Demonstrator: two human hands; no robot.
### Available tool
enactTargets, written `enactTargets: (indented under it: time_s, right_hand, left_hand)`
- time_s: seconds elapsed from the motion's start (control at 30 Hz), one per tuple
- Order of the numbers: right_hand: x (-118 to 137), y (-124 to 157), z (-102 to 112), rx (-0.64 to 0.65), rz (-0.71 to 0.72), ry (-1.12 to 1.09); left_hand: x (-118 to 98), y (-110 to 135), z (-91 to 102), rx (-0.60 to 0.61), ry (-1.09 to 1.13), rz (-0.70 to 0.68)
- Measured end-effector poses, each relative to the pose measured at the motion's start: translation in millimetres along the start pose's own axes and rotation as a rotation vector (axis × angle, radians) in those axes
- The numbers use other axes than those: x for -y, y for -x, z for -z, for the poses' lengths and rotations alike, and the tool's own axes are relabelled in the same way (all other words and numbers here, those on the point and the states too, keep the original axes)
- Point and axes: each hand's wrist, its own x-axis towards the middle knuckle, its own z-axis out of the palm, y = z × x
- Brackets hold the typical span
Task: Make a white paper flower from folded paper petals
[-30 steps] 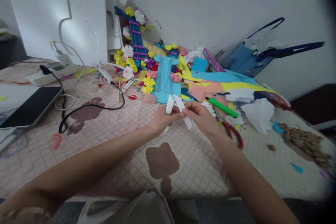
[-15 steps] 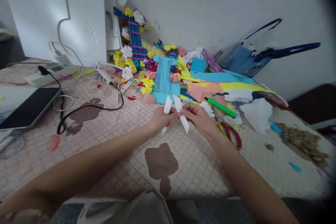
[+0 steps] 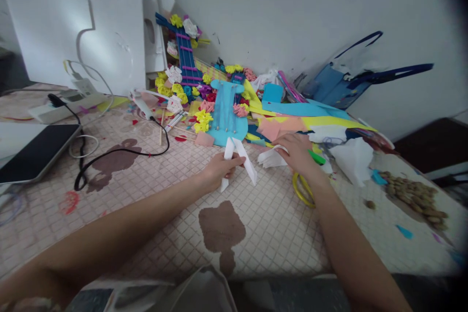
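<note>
My left hand (image 3: pixel 219 170) pinches folded white paper strips (image 3: pixel 249 163), one standing upright and one slanting down to the right, above the checked tabletop. To the right, my right hand (image 3: pixel 298 153) has its fingers closed on the edge of a white cut paper piece (image 3: pixel 271 158) lying on the table. Scissors show a yellow handle loop (image 3: pixel 303 190) just below that hand; their blades are hidden. A green marker (image 3: pixel 316 157) is partly covered by the right hand. Behind the strips lies a light-blue paper guitar shape (image 3: pixel 229 129) with strings.
Paper flowers (image 3: pixel 203 121) and a dark-blue guitar neck (image 3: pixel 188 56) stand at the back. Colored paper sheets (image 3: pixel 321 121) are piled right of them. Peanuts (image 3: pixel 417 197) lie far right, a blue bag (image 3: pixel 336 85) behind. A black cable (image 3: pixel 120 148) and tablet (image 3: pixel 38 151) are left.
My right hand has let go of the white strip and moved right to the white cut paper. My left hand still holds strips. The view has shifted slightly.
</note>
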Motion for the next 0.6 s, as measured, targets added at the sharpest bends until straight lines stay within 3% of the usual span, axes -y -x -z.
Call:
enactTargets:
  time_s: [0.6]
  right_hand:
    - [16, 5, 15, 0.137, 0.059, -0.028]
  left_hand:
    - [4, -4, 4.1, 0.031, -0.018, 0.014]
